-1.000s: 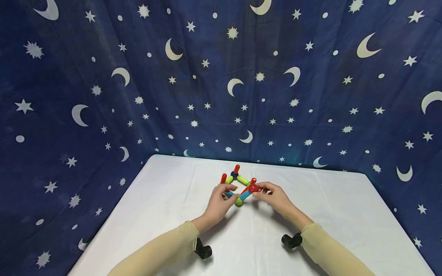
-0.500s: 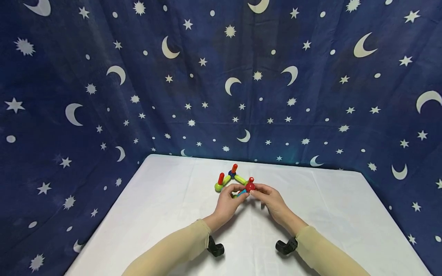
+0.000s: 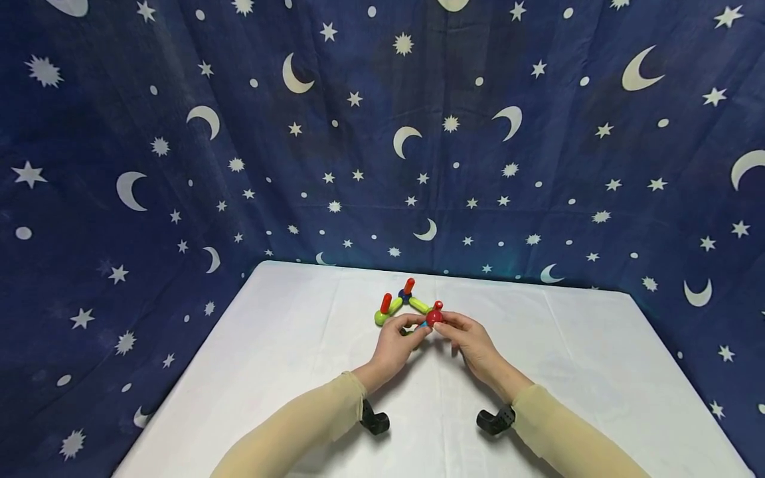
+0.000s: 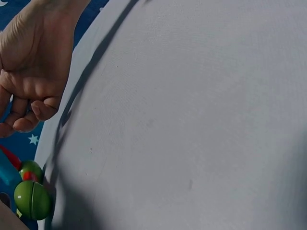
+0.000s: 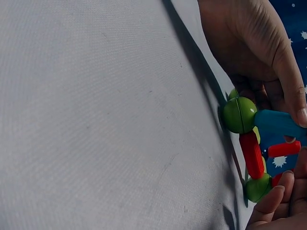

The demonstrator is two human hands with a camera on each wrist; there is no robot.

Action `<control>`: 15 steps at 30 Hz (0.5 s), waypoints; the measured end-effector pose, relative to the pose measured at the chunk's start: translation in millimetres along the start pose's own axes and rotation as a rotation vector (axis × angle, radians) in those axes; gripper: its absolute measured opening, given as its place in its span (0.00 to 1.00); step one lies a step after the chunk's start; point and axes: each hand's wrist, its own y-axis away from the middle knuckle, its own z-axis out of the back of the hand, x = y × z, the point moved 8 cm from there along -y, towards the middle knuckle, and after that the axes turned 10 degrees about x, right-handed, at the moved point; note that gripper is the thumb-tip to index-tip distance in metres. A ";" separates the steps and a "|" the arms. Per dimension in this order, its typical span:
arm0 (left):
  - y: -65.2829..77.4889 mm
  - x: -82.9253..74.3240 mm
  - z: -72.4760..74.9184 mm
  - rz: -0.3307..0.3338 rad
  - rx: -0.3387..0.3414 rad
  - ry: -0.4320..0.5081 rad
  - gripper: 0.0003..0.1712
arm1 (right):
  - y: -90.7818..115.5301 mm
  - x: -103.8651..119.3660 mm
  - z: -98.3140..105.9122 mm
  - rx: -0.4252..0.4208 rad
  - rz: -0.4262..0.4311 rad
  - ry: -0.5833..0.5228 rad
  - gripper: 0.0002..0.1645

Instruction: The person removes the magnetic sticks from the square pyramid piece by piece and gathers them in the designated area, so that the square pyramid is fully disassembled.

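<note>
A ball-and-rod construction toy stands on the table, its balls joined by coloured rods into a ring. My right hand (image 3: 475, 342) pinches the red ball (image 3: 434, 319) at the ring's near right corner between thumb and forefinger. A short red rod (image 3: 438, 305) rises from that ball. Close beside it, my left hand (image 3: 394, 346) pinches a blue rod (image 5: 278, 122) that runs from a green ball (image 5: 240, 115). Beyond the left hand, a lime ball (image 3: 380, 318) and a dark blue ball (image 3: 405, 296) each carry an upright red rod. The hands hide the near part of the ring.
A white-covered table (image 3: 311, 318) lies under the toy and hands. Dark blue cloth (image 3: 370, 153) with moons and stars hangs behind and at the sides. A black wrist camera (image 3: 374, 419) sits at the left cuff, another (image 3: 496, 421) at the right.
From the ring's left side, my left hand has moved right to the blue rod by the red ball. Right hand keeps its hold; hands are now almost together. Little differs since half a second ago.
</note>
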 end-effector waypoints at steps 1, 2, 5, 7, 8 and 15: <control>-0.2 0.1 0.1 0.000 0.001 0.000 0.13 | 0.0 0.3 0.2 -0.001 -0.002 0.002 0.27; -0.3 -0.1 0.1 0.002 0.004 0.002 0.12 | 0.0 0.6 0.3 -0.002 -0.005 0.001 0.27; -1.1 -0.6 0.2 -0.002 0.010 -0.003 0.12 | -0.2 1.2 0.3 0.005 -0.008 0.003 0.28; -1.3 -0.4 0.3 0.004 0.016 -0.002 0.12 | -0.5 1.7 0.1 0.011 -0.005 0.005 0.28; -1.4 -0.5 0.4 0.004 0.018 -0.003 0.11 | -0.8 1.9 0.2 0.012 -0.004 0.007 0.28; -1.0 1.3 0.3 0.007 0.026 0.001 0.10 | 0.1 4.1 4.6 0.037 0.004 0.049 0.28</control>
